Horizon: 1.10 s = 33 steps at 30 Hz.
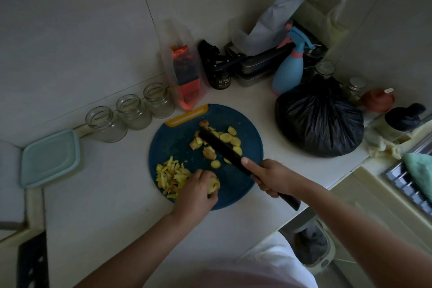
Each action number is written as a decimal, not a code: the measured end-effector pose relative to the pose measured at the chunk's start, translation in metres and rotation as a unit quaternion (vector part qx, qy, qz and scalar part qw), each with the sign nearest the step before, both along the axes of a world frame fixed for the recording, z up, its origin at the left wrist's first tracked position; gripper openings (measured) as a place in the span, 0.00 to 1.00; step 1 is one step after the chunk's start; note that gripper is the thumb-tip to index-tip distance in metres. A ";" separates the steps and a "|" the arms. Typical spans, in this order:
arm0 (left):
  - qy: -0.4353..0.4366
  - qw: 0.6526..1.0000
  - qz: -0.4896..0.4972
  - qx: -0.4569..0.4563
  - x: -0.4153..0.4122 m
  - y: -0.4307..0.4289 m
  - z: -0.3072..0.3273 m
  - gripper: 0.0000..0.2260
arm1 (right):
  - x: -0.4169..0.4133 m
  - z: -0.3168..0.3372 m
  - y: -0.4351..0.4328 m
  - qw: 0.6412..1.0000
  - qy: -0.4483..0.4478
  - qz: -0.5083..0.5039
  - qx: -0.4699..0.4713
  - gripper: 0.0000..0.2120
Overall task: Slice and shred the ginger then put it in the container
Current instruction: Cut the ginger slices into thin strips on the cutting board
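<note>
The left hand (196,190) is at 6 o'clock on the round blue board (177,138). Its fingers are curled round a small lump of ginger (214,185) and hold it down on the board. The lump pokes out of the hand toward 2 o'clock.

The right hand (268,177) is at 4 o'clock. Its fingers are wrapped tight round the handle of a black knife (222,147), and one finger lies flat along the top of the blade. The long blade points from 4 o'clock up toward 11 o'clock. It is over a loose bunch of slices (230,139) at 1 o'clock on the board. I cannot tell if it touches them or hangs just above.

The big thing is this: the lump lies at 7 o'clock from the blade, near it but apart. The left hand has the lump, so I think the knife is the one that must come over, down and to the left. The bare end of the lump faces the knife, which helps. The curled fingers are right behind that end, so the blade must land with care.

A pile of shreds (171,176) sits at 8 o'clock, just beside the left hand. The container (50,159) is on the table (117,206) at 9 o'clock from the board, well apart, with its lid on. The left hand is nearer to it.
</note>
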<state>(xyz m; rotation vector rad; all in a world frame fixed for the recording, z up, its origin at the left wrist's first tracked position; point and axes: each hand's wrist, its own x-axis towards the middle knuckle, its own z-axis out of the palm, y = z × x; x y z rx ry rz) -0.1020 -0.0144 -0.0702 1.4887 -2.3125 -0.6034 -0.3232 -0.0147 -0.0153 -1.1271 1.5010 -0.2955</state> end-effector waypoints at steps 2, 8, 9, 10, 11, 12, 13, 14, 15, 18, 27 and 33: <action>0.003 1.000 0.002 0.001 0.002 0.003 0.001 0.13 | 0.004 -0.004 0.003 0.999 -0.012 0.025 0.031 0.30; -0.007 1.000 0.007 0.014 0.002 0.006 0.003 0.15 | 0.010 -0.016 0.003 0.994 0.001 0.083 0.072 0.31; -0.006 1.000 0.006 0.017 0.002 0.006 0.003 0.15 | 0.011 -0.017 0.002 0.994 0.007 0.087 0.070 0.31; -0.007 1.000 0.005 0.020 0.001 0.006 0.004 0.15 | 0.012 -0.017 0.000 0.994 0.010 0.088 0.069 0.31; -0.010 1.000 0.004 0.022 0.001 0.006 0.003 0.15 | 0.013 -0.017 -0.002 0.994 0.011 0.086 0.067 0.31; -0.014 1.000 0.003 0.024 0.000 0.006 0.003 0.15 | 0.016 -0.016 -0.006 0.994 0.013 0.083 0.065 0.31; -0.016 1.000 0.003 0.025 0.000 0.005 0.003 0.15 | 0.018 -0.016 -0.009 0.995 0.016 0.080 0.062 0.31; -0.018 0.999 0.003 0.027 -0.001 0.004 0.003 0.15 | 0.021 -0.015 -0.013 0.995 0.019 0.075 0.060 0.31; -0.018 0.999 0.006 0.028 -0.002 0.003 0.002 0.15 | 0.023 -0.015 -0.016 0.996 0.021 0.069 0.058 0.31; -0.015 0.999 0.015 0.034 -0.005 -0.002 0.003 0.17 | 0.027 -0.015 -0.025 0.997 0.028 0.041 0.052 0.31; 0.027 0.998 0.043 0.040 -0.013 -0.029 0.003 0.18 | 0.016 -0.020 -0.021 0.997 0.048 -0.060 0.025 0.31; 0.072 0.997 0.040 0.001 -0.011 -0.033 0.005 0.24 | 0.020 -0.021 -0.012 0.996 0.056 -0.074 -0.001 0.31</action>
